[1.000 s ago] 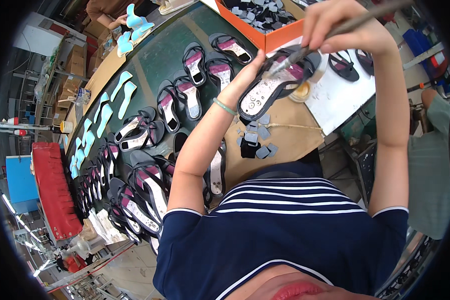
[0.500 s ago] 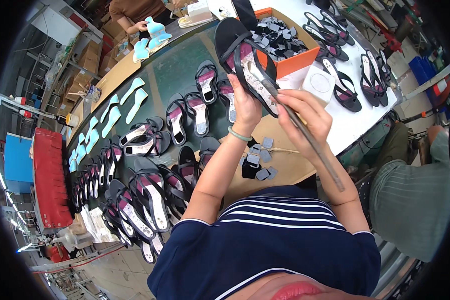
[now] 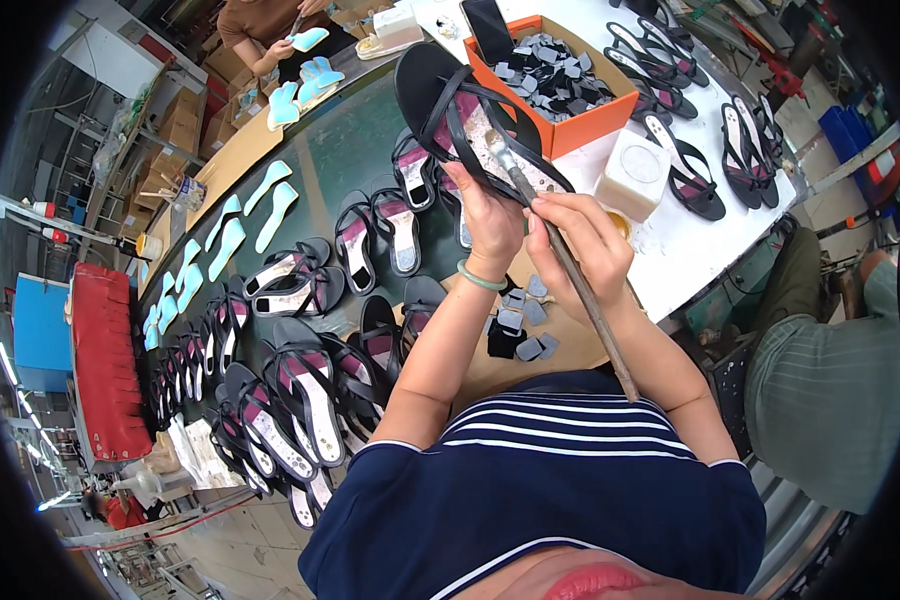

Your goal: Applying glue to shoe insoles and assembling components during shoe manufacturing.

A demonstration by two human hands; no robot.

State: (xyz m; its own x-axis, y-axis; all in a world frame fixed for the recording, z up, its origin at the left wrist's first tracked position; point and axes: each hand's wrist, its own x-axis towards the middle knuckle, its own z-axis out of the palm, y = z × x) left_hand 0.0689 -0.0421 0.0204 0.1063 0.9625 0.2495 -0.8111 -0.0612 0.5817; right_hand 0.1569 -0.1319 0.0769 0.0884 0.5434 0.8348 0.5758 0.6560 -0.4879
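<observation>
My left hand (image 3: 488, 222) is closed on a black strappy sandal (image 3: 422, 92) from below, keeping it up over the table with the toe pointing away to the left. My right hand (image 3: 582, 245) pinches a long-handled brush (image 3: 588, 290). The brush's pale bristles rest on or just over the sandal's white-and-purple insole. Beneath my hands, small grey and black square pads (image 3: 513, 318) lie scattered on a sheet of brown cardboard (image 3: 480, 378).
Several black sandals (image 3: 305, 390) crowd the green table (image 3: 345, 140) at left. An orange box (image 3: 595, 125) of small pads stands ahead, beside a white square container (image 3: 632, 172). More sandals (image 3: 685, 180) sit on the white surface. A co-worker (image 3: 270, 30) handles pale blue pieces across the table.
My hands have shifted the sandal and brush to the left, with the sandal turned flatter. The brush handle's end has swung left. The co-worker has raised a pale blue piece.
</observation>
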